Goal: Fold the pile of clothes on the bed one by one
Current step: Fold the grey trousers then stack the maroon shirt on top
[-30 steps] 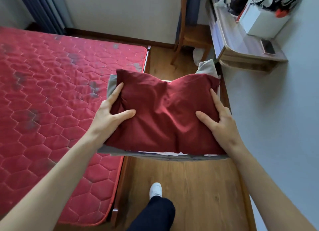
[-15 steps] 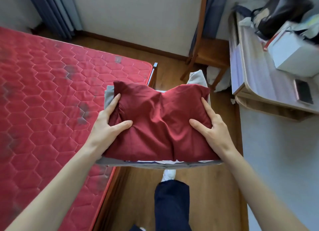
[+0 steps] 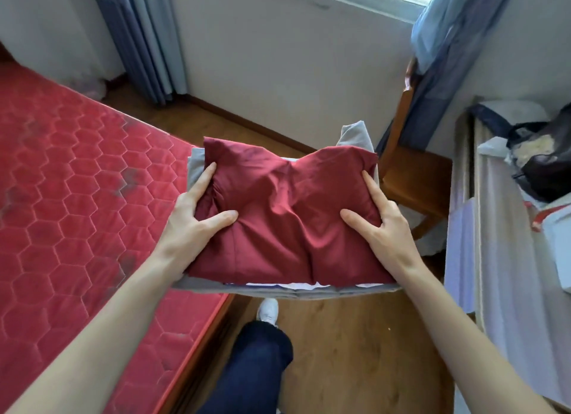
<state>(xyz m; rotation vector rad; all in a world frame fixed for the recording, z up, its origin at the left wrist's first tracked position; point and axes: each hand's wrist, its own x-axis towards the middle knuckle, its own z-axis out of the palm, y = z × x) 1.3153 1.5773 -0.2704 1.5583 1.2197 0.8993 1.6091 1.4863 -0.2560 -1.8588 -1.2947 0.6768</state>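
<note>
A stack of folded clothes hangs in the air between my hands, over the wooden floor beside the bed. The top piece is a dark red garment [image 3: 287, 216]. Under it lie a white layer and a grey garment [image 3: 355, 135] that sticks out at the far side and along the near edge. My left hand [image 3: 191, 225] grips the stack's left side, thumb on top and fingers along the edge. My right hand [image 3: 386, 225] grips the right side the same way. The fingers under the stack are hidden.
The bare red quilted mattress [image 3: 77, 203] fills the left. A wooden chair [image 3: 414, 178] stands just beyond the stack by the wall. A desk [image 3: 506, 259] with a dark bag [image 3: 543, 160] and boxes lines the right. Curtains hang at the window. My leg and white shoe [image 3: 268, 310] are below.
I have stepped forward with the stack held in both hands. The view has turned up toward the wall and window, and the chair and desk are closer. My grip on the stack is unchanged.
</note>
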